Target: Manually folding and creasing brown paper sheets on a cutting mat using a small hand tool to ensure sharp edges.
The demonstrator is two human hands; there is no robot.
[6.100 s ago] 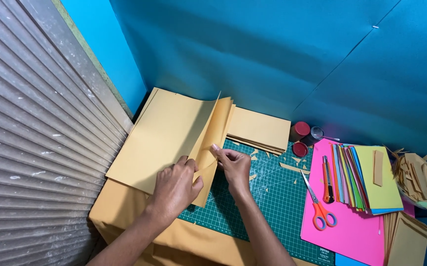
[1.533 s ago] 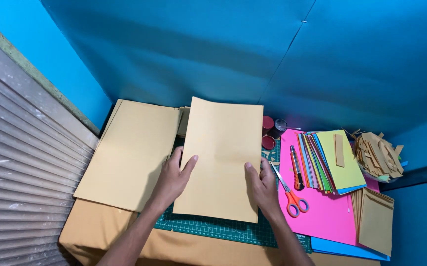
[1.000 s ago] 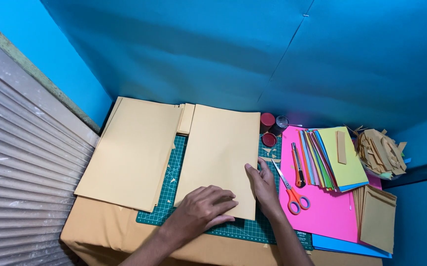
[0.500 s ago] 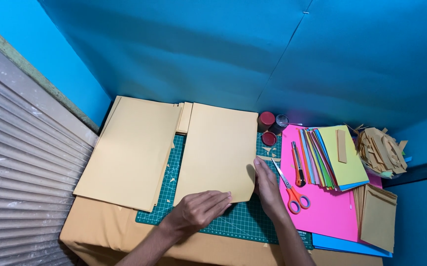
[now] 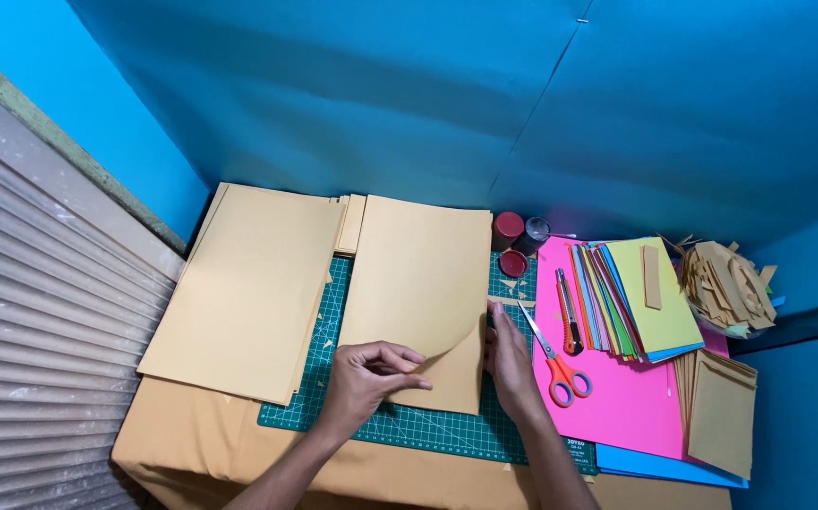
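A tan paper sheet (image 5: 420, 274) lies on the green cutting mat (image 5: 400, 427). My left hand (image 5: 366, 378) pinches the sheet's near edge and lifts it, so the lower right corner curls up over a second tan sheet beneath. My right hand (image 5: 508, 359) rests flat on the mat at the sheet's right edge, fingers pressing down beside the curl.
A stack of tan sheets (image 5: 248, 288) lies to the left. Orange-handled scissors (image 5: 555, 364) and a utility knife (image 5: 568, 326) lie on pink paper (image 5: 617, 406). Coloured sheets (image 5: 650, 302), small paint jars (image 5: 513, 241), tan scraps (image 5: 725, 283) and tan cards (image 5: 721, 406) sit right.
The tan sheet was laid down on the mat. My left hand slid from its left side to the near edge and now lifts that edge; the right hand stayed at the right edge.
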